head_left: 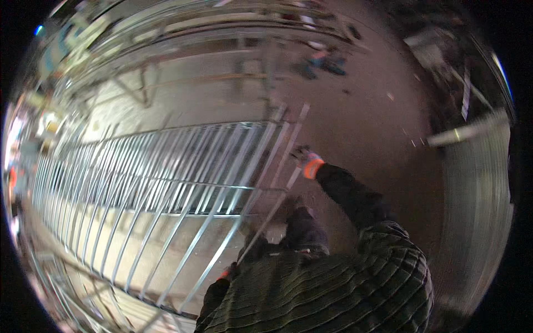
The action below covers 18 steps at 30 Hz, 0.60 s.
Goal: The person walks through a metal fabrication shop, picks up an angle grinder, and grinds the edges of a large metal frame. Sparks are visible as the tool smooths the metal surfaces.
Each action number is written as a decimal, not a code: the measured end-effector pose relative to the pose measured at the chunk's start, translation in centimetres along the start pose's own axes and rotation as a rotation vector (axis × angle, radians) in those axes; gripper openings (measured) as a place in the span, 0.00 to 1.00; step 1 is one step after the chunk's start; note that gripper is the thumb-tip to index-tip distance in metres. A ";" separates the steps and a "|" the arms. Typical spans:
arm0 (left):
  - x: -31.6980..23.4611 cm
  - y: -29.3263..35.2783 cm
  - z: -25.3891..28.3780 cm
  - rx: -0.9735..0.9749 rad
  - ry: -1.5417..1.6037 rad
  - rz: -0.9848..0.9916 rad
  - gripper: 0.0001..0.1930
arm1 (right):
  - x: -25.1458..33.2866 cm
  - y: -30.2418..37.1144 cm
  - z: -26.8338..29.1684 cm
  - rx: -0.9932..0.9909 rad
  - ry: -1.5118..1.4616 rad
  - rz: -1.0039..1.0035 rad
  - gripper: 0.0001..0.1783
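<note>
Altogether, one right hand (303,156) and one left hand (232,270) beside one metal bar (267,221), fingers' state indiscernible.

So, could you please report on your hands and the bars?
Right hand at the outermost bar, far end; left hand by its near end. More slanted bars alongside. Grips blurred.

1. Long, narrow silver bars (220,250): metal; smooth and glossy, with bright highlights along their length.
2. Right grip (304,156): gloved in grey and dark fabric; weave too blurred to tell.
3. Bright orange wrist cuff (312,168): cloth-like, without gloss.
4. Dark long right sleeve (350,191): soft cloth, matt.
5. Dark, pale-lined upper garment (322,294): matt cloth; whether ridged or merely striped cannot be determined.
6. Grey-brown floor (383,139): matt, hard-looking, lightly specked.
7. Tall grey panel (477,205): dull, streaked; material unclear.
</note>
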<state>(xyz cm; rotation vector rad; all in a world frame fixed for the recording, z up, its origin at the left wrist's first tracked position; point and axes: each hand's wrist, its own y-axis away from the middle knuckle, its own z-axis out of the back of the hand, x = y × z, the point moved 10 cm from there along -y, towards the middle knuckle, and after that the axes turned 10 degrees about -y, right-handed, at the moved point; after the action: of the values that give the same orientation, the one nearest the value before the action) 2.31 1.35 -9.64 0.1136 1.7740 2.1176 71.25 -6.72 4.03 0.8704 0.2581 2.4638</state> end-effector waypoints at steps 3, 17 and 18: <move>-6.9 1.3 -1.1 -0.079 -0.116 -0.141 0.36 | -6.9 -1.5 -3.2 0.661 0.568 0.240 0.39; -38.2 -10.2 2.6 0.030 0.166 0.050 0.38 | -46.0 -13.9 0.7 0.994 0.782 0.102 0.24; -40.1 -11.6 3.1 -0.009 0.213 0.055 0.38 | -46.5 -14.7 2.2 0.943 0.772 0.144 0.25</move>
<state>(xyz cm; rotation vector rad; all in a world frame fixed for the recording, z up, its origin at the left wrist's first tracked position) 43.04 -7.55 -13.17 -0.0690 1.8984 2.2483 109.40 -18.53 -23.99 0.1688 1.7609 2.6667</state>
